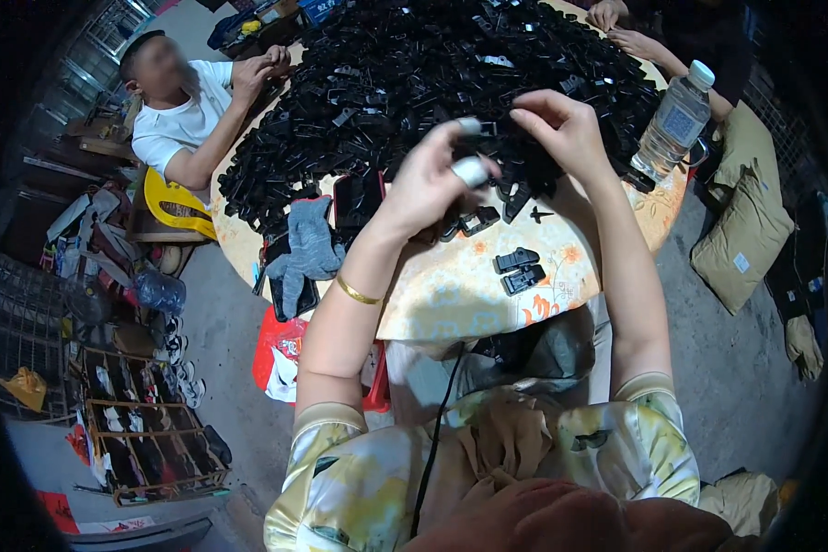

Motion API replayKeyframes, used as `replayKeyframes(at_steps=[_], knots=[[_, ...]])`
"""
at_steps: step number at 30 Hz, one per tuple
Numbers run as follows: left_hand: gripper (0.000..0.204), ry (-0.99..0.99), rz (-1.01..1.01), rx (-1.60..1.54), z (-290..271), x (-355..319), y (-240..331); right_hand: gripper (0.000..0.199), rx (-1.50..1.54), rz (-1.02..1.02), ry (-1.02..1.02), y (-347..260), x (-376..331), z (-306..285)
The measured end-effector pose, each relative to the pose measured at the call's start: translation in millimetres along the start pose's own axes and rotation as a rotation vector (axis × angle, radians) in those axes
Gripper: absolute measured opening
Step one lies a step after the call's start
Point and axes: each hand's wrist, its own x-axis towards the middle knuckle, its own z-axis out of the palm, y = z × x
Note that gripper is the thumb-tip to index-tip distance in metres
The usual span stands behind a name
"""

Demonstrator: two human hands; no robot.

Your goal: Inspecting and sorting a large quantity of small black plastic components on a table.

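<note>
A round table with a cream top printed with orange flowers and pale blue patterns [432,311] bears a broad heap of small black plastic buckle-like parts [414,83]. Two black ridged plastic pieces [520,270] lie together near its front edge. A grey knitted glove [309,241] lies front left; a clear plastic bottle with a pale blue cap [675,127] stands at the right.
</note>
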Motion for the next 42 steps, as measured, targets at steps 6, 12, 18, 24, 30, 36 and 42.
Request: replayKeyframes(at_steps=[6,12,18,24,30,36,42], knots=[[0.040,-0.447,0.184,0.876,14,-20,-22,0.022,-0.365,0.106,-0.486,10,2,-16],[0.028,-0.164,0.172,1.117,20,-16,-4,0.029,-0.600,0.061,-0.563,4,-5,-21],[0.020,-0.102,0.152,1.371,18,-18,-25,0.032,-0.988,-0.053,-0.411,-14,-22,8],[0.028,0.195,0.323,1.016,20,-9,-19,0.024,-1.075,0.040,-0.482,-13,-23,9],[0.028,0.257,-0.029,0.560,9,2,-21,0.020,-1.017,-0.260,-0.360,-9,-20,7],[0.025,0.163,-0.099,-0.487,-5,10,-37,0.020,0.107,0.195,-0.188,-15,-8,12],[0.026,-0.008,-0.141,-0.791,-6,8,-33,0.029,-0.302,-0.547,-0.138,-21,-14,22]])
